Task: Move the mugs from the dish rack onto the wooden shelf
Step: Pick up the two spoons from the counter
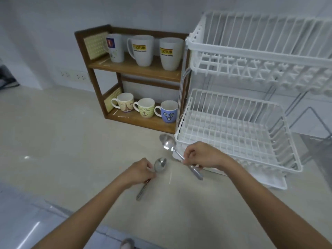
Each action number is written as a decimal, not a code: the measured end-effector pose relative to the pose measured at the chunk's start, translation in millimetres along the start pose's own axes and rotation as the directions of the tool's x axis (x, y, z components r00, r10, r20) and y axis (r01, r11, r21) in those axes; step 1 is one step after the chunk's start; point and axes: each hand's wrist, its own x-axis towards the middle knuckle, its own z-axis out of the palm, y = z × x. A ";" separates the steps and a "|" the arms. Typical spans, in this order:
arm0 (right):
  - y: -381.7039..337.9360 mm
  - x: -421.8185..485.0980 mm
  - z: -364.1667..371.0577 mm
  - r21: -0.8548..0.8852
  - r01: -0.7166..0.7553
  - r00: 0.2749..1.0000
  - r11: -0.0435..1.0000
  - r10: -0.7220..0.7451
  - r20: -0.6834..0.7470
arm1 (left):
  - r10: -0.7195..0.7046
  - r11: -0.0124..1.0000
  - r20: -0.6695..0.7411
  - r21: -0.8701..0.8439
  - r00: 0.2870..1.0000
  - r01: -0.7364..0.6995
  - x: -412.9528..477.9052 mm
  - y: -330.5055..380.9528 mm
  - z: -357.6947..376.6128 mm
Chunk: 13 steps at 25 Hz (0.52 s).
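Observation:
The wooden shelf [133, 71] stands against the wall. Its top board holds three tall white mugs [142, 51]. Its bottom board holds three short mugs: a cream one [124, 102], a yellow-green one [146, 107] and a blue one [168, 112]. To its right stands the white two-tier dish rack [239, 139], with no mugs in either tier. My left hand [139, 170] grips a metal spoon [159, 165] low over the counter. My right hand [201, 155] holds two metal spoons [168, 143] in front of the rack's lower tier.
The beige countertop [62, 141] stretches left and forward of the shelf. A white drip tray [274, 184] lies under the rack. Wall sockets [73, 75] sit left of the shelf. A steel sink [316, 146] shows at the far right.

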 end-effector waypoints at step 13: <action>85.4 19.1 -131.4 0.402 -0.145 0.828 0.904 0.333 -0.450 | 0.209 0.845 0.071 -0.515 0.975 -0.144 96.6 195.5 24.8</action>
